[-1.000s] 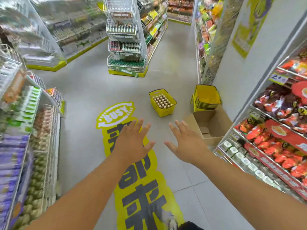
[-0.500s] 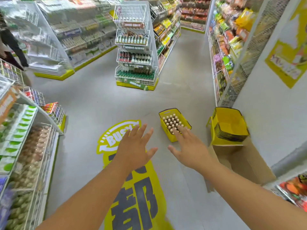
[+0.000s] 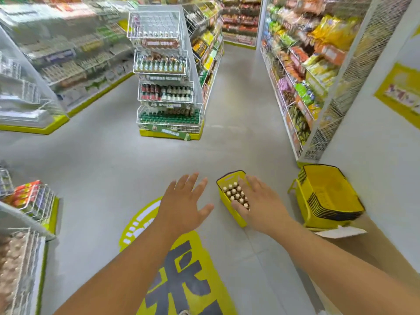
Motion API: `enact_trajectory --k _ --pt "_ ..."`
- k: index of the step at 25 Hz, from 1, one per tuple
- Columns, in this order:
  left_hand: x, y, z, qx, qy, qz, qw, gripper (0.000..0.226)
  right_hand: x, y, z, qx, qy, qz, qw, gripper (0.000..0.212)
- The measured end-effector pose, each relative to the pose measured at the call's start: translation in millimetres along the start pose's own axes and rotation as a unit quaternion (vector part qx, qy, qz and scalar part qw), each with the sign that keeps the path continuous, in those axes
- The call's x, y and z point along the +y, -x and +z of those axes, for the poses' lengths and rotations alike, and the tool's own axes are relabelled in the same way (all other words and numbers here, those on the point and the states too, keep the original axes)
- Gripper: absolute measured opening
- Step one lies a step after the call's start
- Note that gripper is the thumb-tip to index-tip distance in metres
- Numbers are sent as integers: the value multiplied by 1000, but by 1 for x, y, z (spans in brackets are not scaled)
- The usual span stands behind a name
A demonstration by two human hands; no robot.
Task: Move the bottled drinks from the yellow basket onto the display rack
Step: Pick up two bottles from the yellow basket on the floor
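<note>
- Grey shop floor (image 3: pixel 95 169) runs between stocked shelves; a yellow floor sticker (image 3: pixel 181 264) lies underfoot, partly covered by the forearms
- yellow basket (image 3: pixel 229 208) sits on the floor ahead and a little right, packed with upright bottled drinks (image 3: pixel 235 193) in tight rows, caps up; that packing probably keeps them from tipping while carried
- display rack (image 3: pixel 167 73), a tiered wire stand at the aisle end, stands well apart from the basket, its lower tiers full of bottles and its top tier seemingly sparse; likely the target
- left hand (image 3: pixel 184 204) is spread wide, fingers straight, holding nothing, beside the basket in view
- right hand (image 3: pixel 259 205) is likewise spread and empty, overlapping the basket's near side in view; whether it touches cannot be told, and it seems raised well above
- a stack of empty yellow baskets (image 3: pixel 327 196) rests on a cardboard box (image 3: pixel 341 233) by the wall; spare stock, not the load
- no bottle is out yet; reaching the basket looks like the step in hand
</note>
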State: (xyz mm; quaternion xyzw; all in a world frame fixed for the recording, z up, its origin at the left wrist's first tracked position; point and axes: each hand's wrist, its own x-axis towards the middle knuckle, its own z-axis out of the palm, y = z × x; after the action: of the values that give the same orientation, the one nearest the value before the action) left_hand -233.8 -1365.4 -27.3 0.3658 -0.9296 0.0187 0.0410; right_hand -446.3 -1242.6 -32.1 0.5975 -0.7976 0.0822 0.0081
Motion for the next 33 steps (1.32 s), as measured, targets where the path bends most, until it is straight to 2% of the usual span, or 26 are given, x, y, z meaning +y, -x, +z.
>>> enact_trajectory --k 4,7,10,13,19,22,24,27,33 --pt "-76 -92 -10 -7 0 30 1000 91 -25 -100 0 -13 -16 42 999 92" --pt "-120 -158 -11 0 1 43 999 91 -31 -168 5 -3 -14 64 998 90" --pt "-150 -226 -2 -1 9 56 998 92 -22 -232 14 -15 -8 75 997 93" --pt "-171 -306 12 -5 11 69 998 94 0 -304 28 4 -1 88 996 88" --pt "-189 -466 28 -9 21 107 994 93 63 -443 47 -50 -21 124 991 81" --pt "-189 -540 26 -7 29 130 991 91 95 -496 42 -29 -16 155 987 86" --pt "-185 -581 28 -17 31 159 987 90 111 -524 35 -30 -15 177 984 91" --pt "-179 -644 41 -15 33 211 977 87 137 -559 42 -29 -11 211 977 80" --pt "-169 -771 83 -33 43 325 944 81 170 -620 65 -42 -18 315 948 76"
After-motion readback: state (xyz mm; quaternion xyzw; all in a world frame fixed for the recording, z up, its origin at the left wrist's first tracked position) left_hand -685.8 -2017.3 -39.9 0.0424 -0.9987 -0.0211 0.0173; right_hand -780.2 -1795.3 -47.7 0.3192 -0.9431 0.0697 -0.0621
